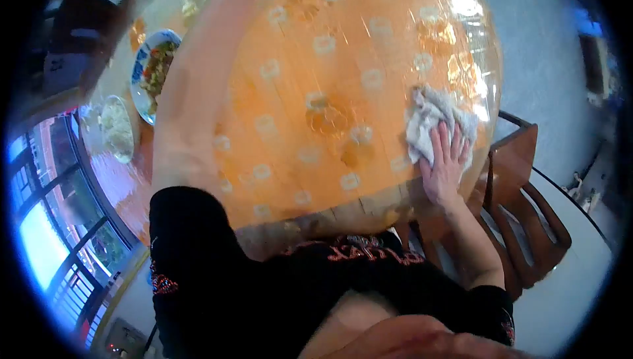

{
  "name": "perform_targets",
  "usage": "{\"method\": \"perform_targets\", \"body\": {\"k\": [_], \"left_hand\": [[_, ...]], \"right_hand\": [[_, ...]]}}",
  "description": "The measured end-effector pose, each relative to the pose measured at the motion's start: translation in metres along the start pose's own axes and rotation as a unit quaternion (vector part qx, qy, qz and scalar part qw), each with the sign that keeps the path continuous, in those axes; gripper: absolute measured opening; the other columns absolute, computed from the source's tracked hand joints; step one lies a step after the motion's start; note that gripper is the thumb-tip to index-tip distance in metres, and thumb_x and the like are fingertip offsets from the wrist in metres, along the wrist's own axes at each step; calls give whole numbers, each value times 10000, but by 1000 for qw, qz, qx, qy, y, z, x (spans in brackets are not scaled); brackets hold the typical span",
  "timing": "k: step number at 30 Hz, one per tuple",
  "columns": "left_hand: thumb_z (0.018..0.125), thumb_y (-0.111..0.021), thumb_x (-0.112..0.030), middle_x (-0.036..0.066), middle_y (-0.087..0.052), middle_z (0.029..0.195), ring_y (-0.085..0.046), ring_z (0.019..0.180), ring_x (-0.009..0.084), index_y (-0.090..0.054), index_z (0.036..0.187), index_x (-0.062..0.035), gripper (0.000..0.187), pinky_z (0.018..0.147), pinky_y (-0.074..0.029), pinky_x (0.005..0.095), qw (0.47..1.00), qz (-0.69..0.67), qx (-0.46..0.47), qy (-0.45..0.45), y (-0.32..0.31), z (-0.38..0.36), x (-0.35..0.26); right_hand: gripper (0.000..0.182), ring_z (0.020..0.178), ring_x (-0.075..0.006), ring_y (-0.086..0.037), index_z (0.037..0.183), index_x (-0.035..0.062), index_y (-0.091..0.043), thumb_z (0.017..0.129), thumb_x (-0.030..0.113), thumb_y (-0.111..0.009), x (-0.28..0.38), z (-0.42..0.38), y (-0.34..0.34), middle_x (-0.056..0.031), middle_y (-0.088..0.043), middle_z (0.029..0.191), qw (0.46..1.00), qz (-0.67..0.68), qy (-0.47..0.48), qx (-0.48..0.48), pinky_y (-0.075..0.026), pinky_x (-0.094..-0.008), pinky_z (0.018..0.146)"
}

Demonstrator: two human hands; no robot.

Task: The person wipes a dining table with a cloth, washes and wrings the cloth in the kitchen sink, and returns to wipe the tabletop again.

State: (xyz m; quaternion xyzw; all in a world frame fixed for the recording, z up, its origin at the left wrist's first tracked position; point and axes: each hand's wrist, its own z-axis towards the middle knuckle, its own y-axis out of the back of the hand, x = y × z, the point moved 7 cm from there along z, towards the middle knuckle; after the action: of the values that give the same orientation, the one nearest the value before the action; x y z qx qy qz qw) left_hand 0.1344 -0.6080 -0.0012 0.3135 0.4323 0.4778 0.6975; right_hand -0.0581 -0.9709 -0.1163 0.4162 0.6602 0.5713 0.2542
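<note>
My right hand lies flat on a crumpled white-grey cloth, its fingers stretched out and slightly apart. The cloth rests on the table near its right edge, under my fingers. Across the left part of the table my left forearm reaches toward the far side. It leaves the frame at the top, so my left hand is out of sight. Beside that forearm stands a blue-and-white bowl of chopped, mixed-coloured food, partly covered by the arm.
A clear dish of pale food sits at the table's left. An orange patterned cover under shiny clear plastic spreads over the table. Brown wooden chairs stand close on the right. Windows are at the lower left.
</note>
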Motion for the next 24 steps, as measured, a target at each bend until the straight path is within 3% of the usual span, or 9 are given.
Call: {"method": "perform_targets", "body": {"k": [4, 6, 10, 14, 15, 17, 20, 22, 24], "left_hand": [[773, -617, -241, 100, -502, 1198, -469, 1103, 320, -539, 1132, -100, 394, 924, -376, 427, 1000, -12, 17, -15, -3, -157, -8], [800, -588, -202, 126, -469, 1241, -422, 1159, 326, -512, 1179, -92, 401, 968, -340, 418, 990, -71, 27, 116, 12, -235, 3], [817, -567, -212, 172, -418, 1283, -355, 1206, 356, -485, 1201, -58, 421, 1004, -283, 447, 961, 47, 52, 268, 64, -349, 14], [848, -516, -229, 178, -389, 1304, -325, 1216, 376, -465, 1217, -53, 412, 1009, -257, 475, 941, 161, 10, 298, 83, -407, 30], [853, -505, -233, 179, -388, 1305, -327, 1216, 374, -461, 1223, -58, 412, 1008, -258, 473, 942, 171, 15, 288, 81, -411, 29], [864, -484, -242, 180, -386, 1307, -331, 1215, 371, -453, 1235, -67, 412, 1007, -258, 469, 943, 195, 21, 269, 78, -414, 30], [863, -484, -247, 177, -378, 1314, -327, 1225, 359, -467, 1224, -73, 401, 1009, -253, 466, 934, 236, 30, 267, 76, -413, 29], [863, -481, -249, 177, -380, 1312, -326, 1226, 360, -476, 1212, -77, 390, 1012, -247, 467, 935, 232, 11, 269, 77, -416, 29], [863, -478, -255, 176, -381, 1311, -325, 1227, 362, -485, 1204, -81, 382, 1013, -243, 471, 935, 222, 1, 277, 77, -417, 30]], "right_hand": [[693, 1341, -323, -144, 1338, 103, -333, 713, 215, -611, -10, 20, 2, -78, -253, 1432, 999, -30, 31, -7, -51, -522, 1067], [613, 1339, -301, -159, 1314, 117, -362, 745, 183, -581, -26, 66, 17, -81, -272, 1423, 998, -21, 40, -47, -50, -501, 1080], [476, 1325, -273, -208, 1347, 197, -333, 889, 299, -417, -52, 210, 36, 0, -293, 1420, 973, -66, 38, -220, -149, -538, 1045], [466, 1280, -352, -254, 1343, 151, -334, 881, 147, -393, 54, 240, 20, -172, -306, 1377, 924, -251, 81, -277, -203, -534, 1020], [486, 1315, -339, -208, 1342, 238, -350, 866, 288, -441, 101, 217, 14, -77, -295, 1406, 973, -178, 113, -96, -160, -615, 994], [487, 1304, -396, -196, 1292, 204, -421, 818, 271, -510, 188, 135, 20, -111, -336, 1369, 957, -29, 257, -131, -152, -643, 987], [530, 1318, -337, -206, 1276, 190, -441, 771, 268, -579, 234, 28, -26, -77, -323, 1386, 934, 133, 330, 35, -155, -613, 1007], [508, 1299, -325, -254, 1261, 148, -453, 777, 243, -575, 252, -19, -35, -75, -360, 1363, 907, 73, 413, 45, -171, -562, 1030], [473, 1259, -339, -312, 1252, 129, -457, 799, 228, -551, 242, -11, -27, -88, -404, 1327, 907, 220, 351, 78, -205, -519, 1034]]}}
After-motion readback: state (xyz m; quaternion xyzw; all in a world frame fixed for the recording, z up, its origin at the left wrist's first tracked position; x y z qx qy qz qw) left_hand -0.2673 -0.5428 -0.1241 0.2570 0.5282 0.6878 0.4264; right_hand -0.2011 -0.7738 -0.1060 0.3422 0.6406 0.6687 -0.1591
